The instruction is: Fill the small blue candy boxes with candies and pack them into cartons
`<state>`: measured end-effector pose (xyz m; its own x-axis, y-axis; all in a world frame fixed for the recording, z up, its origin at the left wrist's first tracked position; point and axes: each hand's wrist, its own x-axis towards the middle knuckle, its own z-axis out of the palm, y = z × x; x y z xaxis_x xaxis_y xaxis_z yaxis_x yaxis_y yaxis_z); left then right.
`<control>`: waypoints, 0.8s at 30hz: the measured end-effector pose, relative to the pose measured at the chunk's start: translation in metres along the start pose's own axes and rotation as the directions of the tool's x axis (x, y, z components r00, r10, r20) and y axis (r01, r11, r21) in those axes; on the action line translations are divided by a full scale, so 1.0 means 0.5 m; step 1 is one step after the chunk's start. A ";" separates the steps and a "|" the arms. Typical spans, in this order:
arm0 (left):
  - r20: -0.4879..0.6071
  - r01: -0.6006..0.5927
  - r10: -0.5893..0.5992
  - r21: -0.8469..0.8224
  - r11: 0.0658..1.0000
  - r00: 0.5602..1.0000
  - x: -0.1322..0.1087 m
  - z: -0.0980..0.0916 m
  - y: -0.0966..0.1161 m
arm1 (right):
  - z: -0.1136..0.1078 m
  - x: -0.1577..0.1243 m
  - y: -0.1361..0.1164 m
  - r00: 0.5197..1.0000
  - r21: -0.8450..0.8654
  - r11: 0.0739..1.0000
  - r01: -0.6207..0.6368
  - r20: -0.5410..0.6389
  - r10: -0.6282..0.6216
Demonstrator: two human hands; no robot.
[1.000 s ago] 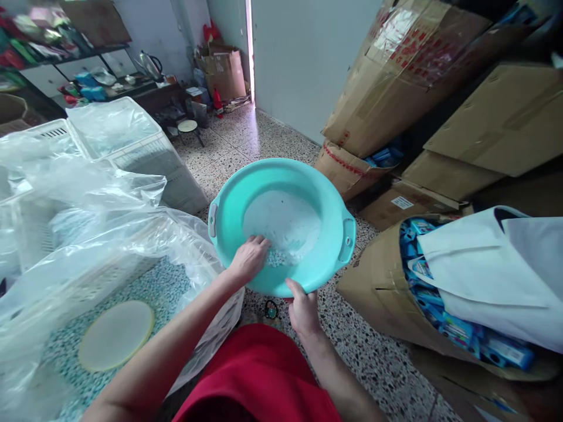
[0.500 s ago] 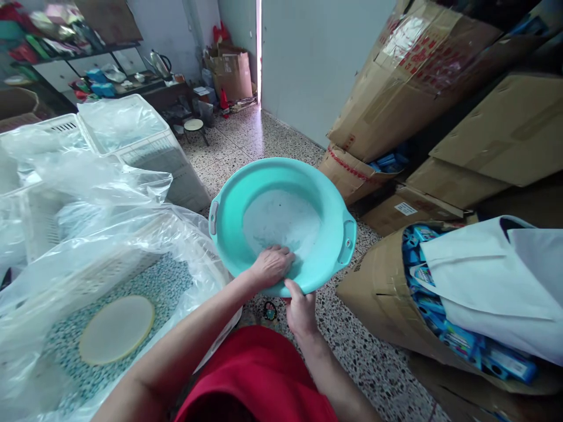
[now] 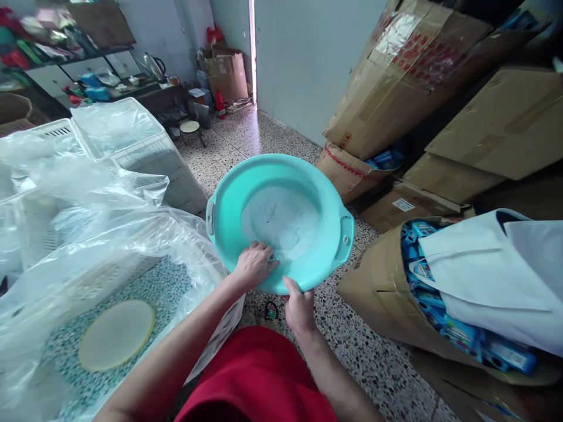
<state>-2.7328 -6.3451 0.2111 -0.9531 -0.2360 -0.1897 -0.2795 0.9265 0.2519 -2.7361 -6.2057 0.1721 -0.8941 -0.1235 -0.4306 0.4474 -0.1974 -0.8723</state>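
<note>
A teal plastic basin (image 3: pixel 308 176) with two side handles is tilted toward me above the speckled floor. Its bottom carries a whitish dusty film. My left hand (image 3: pixel 254 265) lies inside the basin on its near wall, fingers curled together and cupped; what is under them is hidden. My right hand (image 3: pixel 299 306) grips the basin's near rim from below, thumb on top of the edge.
At left a crate lined with a clear plastic bag (image 3: pixel 88 234) holds several small teal-and-white pieces and a pale round disc (image 3: pixel 116 334). White crates (image 3: pixel 149 158) stand behind it. Cardboard boxes (image 3: pixel 396 76) stack at right, one open with blue packets (image 3: pixel 444 322) under white cloth (image 3: pixel 484 275).
My left hand swept right over the small pieces at the basin's bottom, then drew back left, cupped. The pieces no longer show. The right hand kept its grip on the rim.
</note>
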 end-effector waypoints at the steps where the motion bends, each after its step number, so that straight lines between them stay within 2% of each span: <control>1: -0.007 0.018 -0.018 -0.005 1.000 1.000 -0.002 -0.001 0.002 | 0.001 -0.001 0.001 1.000 -0.006 1.000 0.006 0.003 -0.006; 4: -0.019 0.042 -0.042 -0.030 0.999 0.999 0.001 -0.002 0.009 | 0.003 -0.004 0.004 0.999 -0.028 0.999 0.037 0.020 -0.037; 10: 0.067 0.032 -0.030 -0.029 0.999 0.997 0.001 0.005 0.017 | 0.008 -0.007 0.010 1.000 0.002 1.000 0.019 0.020 -0.019; 15: -0.014 -0.014 0.014 -0.036 0.999 1.000 -0.007 0.016 0.006 | 0.010 -0.004 0.011 1.000 0.019 1.000 0.002 0.013 -0.002; 18: -0.012 -0.040 0.040 -0.023 0.999 0.999 -0.008 0.015 0.004 | 0.012 0.000 0.008 1.000 0.020 1.000 0.010 0.002 -0.010; 24: -0.067 -0.066 0.074 0.105 0.992 0.995 -0.049 -0.021 -0.033 | 0.040 -0.009 0.004 1.000 0.011 1.000 0.011 0.009 -0.011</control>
<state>-2.7061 -6.3578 0.2214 -0.9767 -0.1863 -0.1068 -0.2020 0.9658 0.1628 -2.7309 -6.2251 0.1770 -0.8985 -0.1298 -0.4193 0.4381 -0.2089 -0.8743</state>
